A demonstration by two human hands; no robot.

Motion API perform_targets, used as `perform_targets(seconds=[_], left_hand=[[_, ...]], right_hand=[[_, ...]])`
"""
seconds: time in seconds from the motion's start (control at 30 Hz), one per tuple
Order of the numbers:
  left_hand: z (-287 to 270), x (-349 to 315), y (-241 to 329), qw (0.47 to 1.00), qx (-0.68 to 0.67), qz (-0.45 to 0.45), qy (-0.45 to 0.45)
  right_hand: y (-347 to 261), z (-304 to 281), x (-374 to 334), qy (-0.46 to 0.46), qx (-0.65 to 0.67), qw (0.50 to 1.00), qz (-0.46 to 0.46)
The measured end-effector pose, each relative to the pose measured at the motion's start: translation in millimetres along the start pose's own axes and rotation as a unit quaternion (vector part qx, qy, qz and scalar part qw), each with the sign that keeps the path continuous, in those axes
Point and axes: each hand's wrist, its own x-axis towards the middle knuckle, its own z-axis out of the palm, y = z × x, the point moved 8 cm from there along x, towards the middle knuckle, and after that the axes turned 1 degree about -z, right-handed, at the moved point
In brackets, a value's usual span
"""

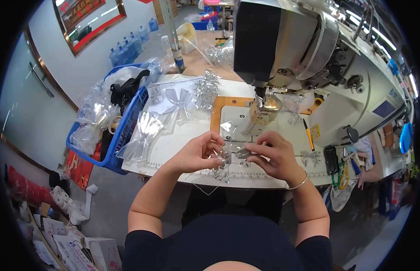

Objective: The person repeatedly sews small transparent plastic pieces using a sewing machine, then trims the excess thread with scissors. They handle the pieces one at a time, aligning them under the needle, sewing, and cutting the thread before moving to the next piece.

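My left hand (pixel 201 152) is closed, thumb and fingers pinching a clear plastic piece with silver trim (pixel 224 162) at the table's front edge. Part of that piece hangs over the edge, and its full shape is hard to make out. Just to the right, my right hand (pixel 274 155) pinches a small grey metal tool (pixel 243 154), mostly covered by the fingers, its tip close to the plastic. Both hands are in front of the sewing machine (pixel 282 49), below its needle area. Clear plastic bows (pixel 149 128) lie on the white table (pixel 174 156) to the left.
A blue basket (pixel 128 131) of plastic bags stands left of the table. Silver tinsel-like trim (pixel 207 90) is heaped behind the bows. To the right lie a yellow-and-black pen (pixel 308 134), another silver piece (pixel 311 158), a black case (pixel 330 159) and yellow-handled scissors (pixel 343 176).
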Motion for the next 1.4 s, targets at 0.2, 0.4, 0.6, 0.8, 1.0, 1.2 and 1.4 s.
perform_targets(seconds=[0.2,0.4,0.6,0.8,1.0,1.2,1.4], left_hand=[[5.8,-4.2,-1.9,0.999,-0.022,-0.016,-0.03],[6.0,0.0,-4.3,0.999,0.01,0.019,-0.028],[34.8,-32.2,47.2,0.726,0.554,0.38,0.146],[71.3,-51.0,53.2,0.543,0.673,0.487,0.123],[71.0,-53.3,55.1,0.571,0.642,0.496,0.126],[70.7,-52.9,53.1,0.581,0.638,0.489,0.13],[68.6,-53.3,50.6,0.587,0.627,0.494,0.133]], right_hand=[[-8.0,9.0,6.6,-0.033,0.049,0.997,-0.052],[-0.9,10.8,0.7,-0.011,0.102,0.994,-0.049],[50.8,-52.3,-48.5,0.328,0.257,0.896,0.153],[-12.9,-39.6,-30.7,0.088,0.046,0.993,0.065],[-12.4,-8.5,-33.4,-0.007,0.011,0.997,0.074],[-13.9,-0.8,-31.1,0.004,0.017,0.998,0.059],[-8.4,-4.4,-35.2,0.036,0.036,0.997,0.064]])
